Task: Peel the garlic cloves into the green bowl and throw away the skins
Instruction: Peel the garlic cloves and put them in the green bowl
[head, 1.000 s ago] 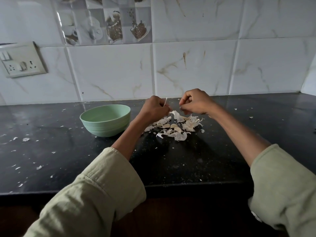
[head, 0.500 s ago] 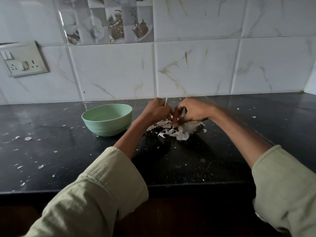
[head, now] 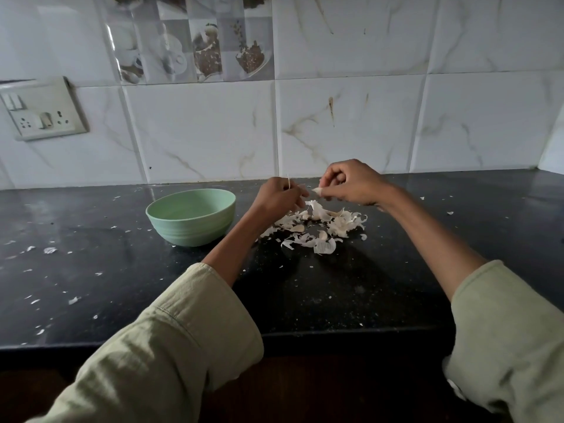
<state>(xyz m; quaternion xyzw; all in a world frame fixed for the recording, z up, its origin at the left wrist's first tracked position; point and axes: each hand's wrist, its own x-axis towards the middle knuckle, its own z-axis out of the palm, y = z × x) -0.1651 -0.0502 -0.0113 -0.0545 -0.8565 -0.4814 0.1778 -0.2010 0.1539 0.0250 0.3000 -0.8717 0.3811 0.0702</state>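
Garlic clove sits pinched in your right hand fingertips, held up above the skin pile, not touching the counter. Long axis runs roughly sideways, the pale tip pointing left toward your left hand, the other end buried under your right fingers. Your left hand is curled closed just left of the clove, fingertips close to the tip; cannot tell if they touch it. A thin pale sliver sticks straight up out of your left fist, pinched there; too small to say what it is.

Directly below the grip: loose skins and a few cloves spread on the black countertop, the heap reaching a bit right of your right hand. Green bowl stands upright to the left of your left hand, apart from it and from the pile; nothing seen on the part of its inside that shows. Small white flakes scattered over the counter far left of the grip.

One scrap at the near edge of the pile shows dark marks like print, not readable. Switch and socket plate on the tiled wall, up and far left, no legible writing. Both sleeves light green
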